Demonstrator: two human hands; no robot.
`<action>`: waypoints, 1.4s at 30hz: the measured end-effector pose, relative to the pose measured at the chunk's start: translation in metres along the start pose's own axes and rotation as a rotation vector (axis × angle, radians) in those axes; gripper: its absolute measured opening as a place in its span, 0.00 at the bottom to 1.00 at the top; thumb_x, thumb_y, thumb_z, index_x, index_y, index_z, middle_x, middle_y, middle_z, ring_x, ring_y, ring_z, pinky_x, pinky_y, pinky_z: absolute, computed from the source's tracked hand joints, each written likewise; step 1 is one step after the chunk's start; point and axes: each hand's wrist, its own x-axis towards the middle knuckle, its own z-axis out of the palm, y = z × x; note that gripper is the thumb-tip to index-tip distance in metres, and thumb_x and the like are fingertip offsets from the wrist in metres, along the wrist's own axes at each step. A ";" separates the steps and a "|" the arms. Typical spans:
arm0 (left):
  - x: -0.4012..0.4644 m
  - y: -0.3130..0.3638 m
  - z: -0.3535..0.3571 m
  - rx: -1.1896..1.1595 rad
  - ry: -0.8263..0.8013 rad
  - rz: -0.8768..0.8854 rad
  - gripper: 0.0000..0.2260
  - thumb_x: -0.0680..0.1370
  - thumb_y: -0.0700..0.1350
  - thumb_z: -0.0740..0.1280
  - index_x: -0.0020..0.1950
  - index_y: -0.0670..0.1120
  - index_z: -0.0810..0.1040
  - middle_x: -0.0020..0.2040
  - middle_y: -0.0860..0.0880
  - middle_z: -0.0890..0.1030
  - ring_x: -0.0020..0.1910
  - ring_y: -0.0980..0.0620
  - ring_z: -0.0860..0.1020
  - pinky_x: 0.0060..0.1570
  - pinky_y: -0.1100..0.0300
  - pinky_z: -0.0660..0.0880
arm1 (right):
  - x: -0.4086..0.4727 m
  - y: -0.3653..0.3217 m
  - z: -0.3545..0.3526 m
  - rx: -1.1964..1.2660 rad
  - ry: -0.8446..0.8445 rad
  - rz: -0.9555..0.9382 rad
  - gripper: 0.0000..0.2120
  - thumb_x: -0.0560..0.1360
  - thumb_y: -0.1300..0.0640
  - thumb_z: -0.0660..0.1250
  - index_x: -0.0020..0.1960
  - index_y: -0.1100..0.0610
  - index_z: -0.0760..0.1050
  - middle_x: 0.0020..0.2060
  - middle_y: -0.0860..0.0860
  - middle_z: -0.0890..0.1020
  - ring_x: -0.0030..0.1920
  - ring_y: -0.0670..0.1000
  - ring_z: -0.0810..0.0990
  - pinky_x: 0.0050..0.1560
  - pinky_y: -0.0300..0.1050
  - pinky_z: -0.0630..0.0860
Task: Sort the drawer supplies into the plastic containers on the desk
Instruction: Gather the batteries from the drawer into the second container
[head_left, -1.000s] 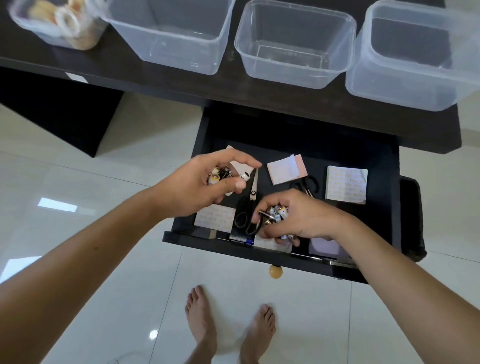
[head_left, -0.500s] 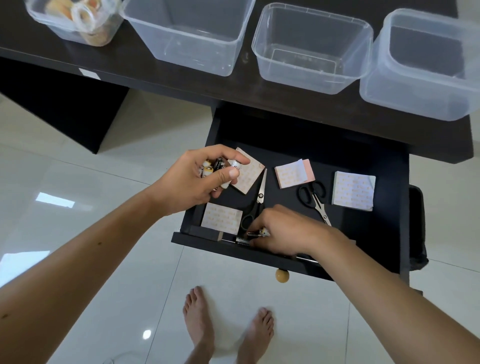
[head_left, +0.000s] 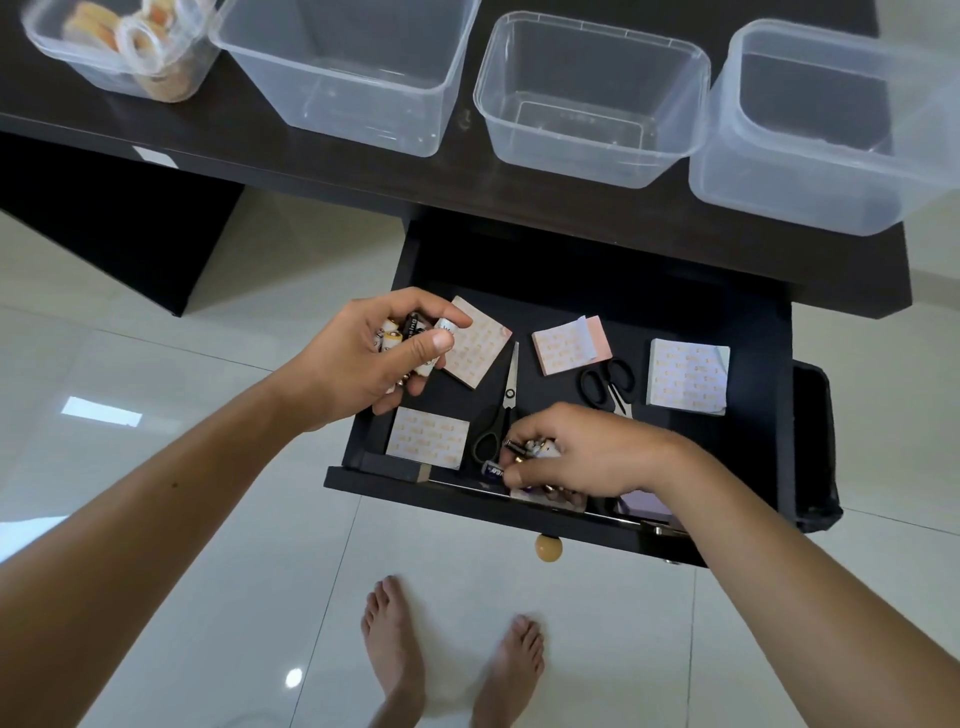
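Note:
The black drawer (head_left: 597, 270) stands pulled out under the dark desk (head_left: 311, 171). Above the drawer's left side, my left hand (head_left: 358, 369) is closed around a bunch of batteries (head_left: 410, 332). My right hand (head_left: 582, 452) rests at the drawer's front edge, fingers curled over more batteries (head_left: 524, 452), with a blue one (head_left: 493, 470) under its fingertips. Inside lie several sticky-note pads (head_left: 685, 376), a slim pair of scissors (head_left: 504, 410) and a black-handled pair (head_left: 608, 382). On the desk, three clear containers (head_left: 592, 98) are empty; one at far left (head_left: 119, 47) holds tape rolls.
The drawer has a round wooden knob (head_left: 548, 547) at its front. A dark bag (head_left: 815, 447) hangs to the right of the drawer. My bare feet (head_left: 452, 660) stand on white glossy floor tiles below.
My right hand dropped from mid-drawer to the front edge and now gathers batteries there. My left hand keeps its batteries and has barely shifted. The camera tilted slightly.

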 end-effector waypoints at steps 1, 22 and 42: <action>0.000 0.000 0.000 -0.001 0.003 -0.005 0.09 0.79 0.52 0.69 0.58 0.57 0.84 0.41 0.50 0.81 0.35 0.50 0.80 0.23 0.61 0.72 | -0.004 0.001 -0.003 0.078 0.017 -0.010 0.03 0.80 0.48 0.74 0.50 0.46 0.81 0.37 0.50 0.86 0.31 0.47 0.80 0.37 0.46 0.80; -0.012 0.093 -0.018 -0.018 0.100 -0.041 0.09 0.82 0.45 0.71 0.63 0.51 0.81 0.42 0.51 0.84 0.41 0.48 0.87 0.25 0.60 0.74 | -0.061 -0.111 -0.101 0.444 0.330 -0.259 0.11 0.76 0.59 0.78 0.56 0.59 0.80 0.36 0.53 0.84 0.34 0.48 0.82 0.32 0.42 0.78; 0.102 0.166 -0.153 0.095 0.483 0.090 0.11 0.84 0.46 0.69 0.67 0.54 0.77 0.53 0.49 0.84 0.43 0.50 0.86 0.36 0.54 0.85 | 0.074 -0.256 -0.200 0.386 0.626 -0.274 0.06 0.78 0.56 0.77 0.53 0.54 0.82 0.43 0.54 0.88 0.40 0.57 0.89 0.39 0.55 0.88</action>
